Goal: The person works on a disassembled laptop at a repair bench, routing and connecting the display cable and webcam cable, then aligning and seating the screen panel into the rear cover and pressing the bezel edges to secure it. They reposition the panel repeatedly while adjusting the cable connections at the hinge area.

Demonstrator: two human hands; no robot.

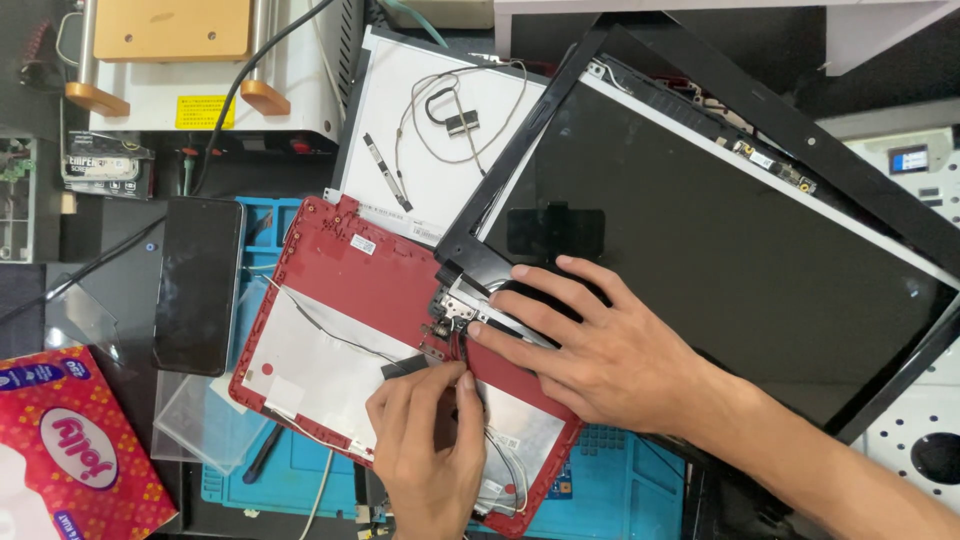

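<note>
Phone (198, 283) and tissue box (70, 450) left of red lid (350, 290)

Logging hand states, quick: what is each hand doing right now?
Left hand: fingertips pinched at the cables by the hinge on the red laptop lid.
Right hand: open, fingers spread, pressing flat on the screen panel.

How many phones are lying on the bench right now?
1: a black phone lies screen-up left of the red laptop cover, partly on the blue mat. Others may be hidden under the laptop screen panel.
</note>
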